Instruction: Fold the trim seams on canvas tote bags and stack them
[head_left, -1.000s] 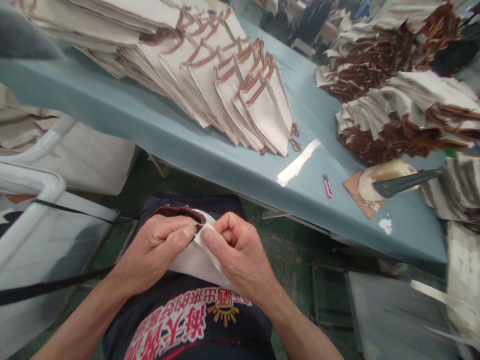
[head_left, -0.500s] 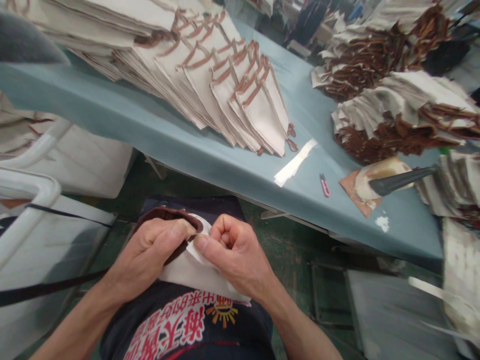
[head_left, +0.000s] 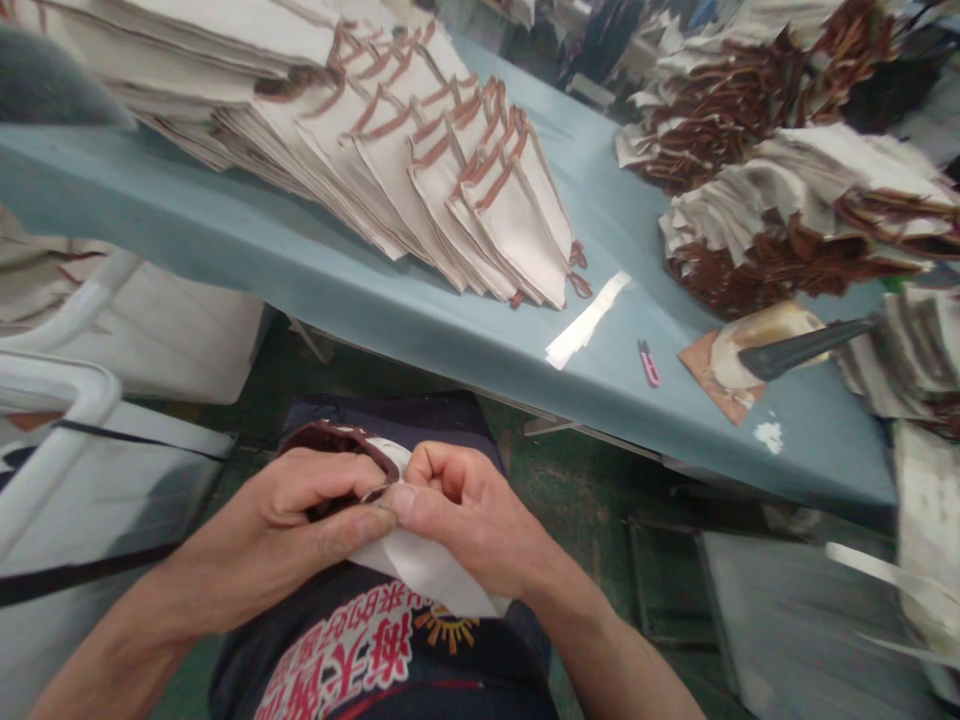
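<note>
Over my lap, a white cloth pouch with a brown edge [head_left: 442, 580] is held between both hands. My left hand [head_left: 322, 510] is closed on its brown edge, the thumb lying along the near side. Pinched against the same edge is my right hand [head_left: 457, 510], its fingers curled and its thumb tip meeting the left thumb. What lies between the two thumbs is too small to make out. The cloth hangs down below my right hand, over a dark apron [head_left: 352, 650] with red and white lettering.
A blue-covered table [head_left: 480, 320] runs across in front of me. On it are fanned white pouches [head_left: 517, 230], paper strips [head_left: 589, 320], pink thread snips [head_left: 649, 363], a dark-handled iron-like tool [head_left: 802, 345] and brown-edged cloth piles [head_left: 772, 220]. A white metal frame [head_left: 97, 390] stands left.
My left thumb has moved down and forward to meet the right thumb. The small white flap at my right thumb no longer stands out, and the cloth hangs lower. The view has shifted slightly.
</note>
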